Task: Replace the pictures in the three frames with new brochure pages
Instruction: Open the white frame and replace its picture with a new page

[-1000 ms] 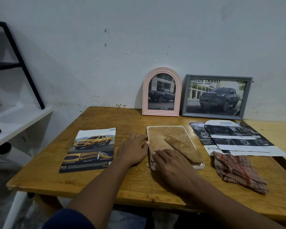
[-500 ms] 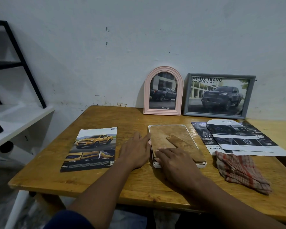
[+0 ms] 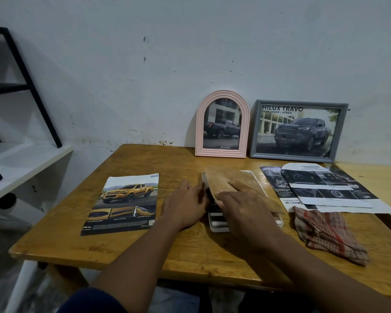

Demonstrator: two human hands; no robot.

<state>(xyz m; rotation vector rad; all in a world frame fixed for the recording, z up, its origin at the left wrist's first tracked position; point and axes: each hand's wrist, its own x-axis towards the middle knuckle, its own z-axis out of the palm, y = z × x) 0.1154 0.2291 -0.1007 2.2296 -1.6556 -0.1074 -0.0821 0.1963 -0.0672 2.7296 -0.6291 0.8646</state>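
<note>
Right hand [image 3: 244, 208] grips backing board [image 3: 224, 179]; left hand [image 3: 185, 202], fingers [image 3: 196, 190] straight, braces frame [image 3: 217, 227]; cloth [image 3: 325, 233] nearby.

Single view, head-worn wide-angle camera. It sat above the near edge of the wooden table [image 3: 133, 251] and faced forward and down toward the wall [image 3: 190, 53] filling the upper half of the frame. It was close: both forearms rose from the bottom edge, with the left hand [image 3: 185, 204] and right hand [image 3: 244, 211] just below centre.
</note>
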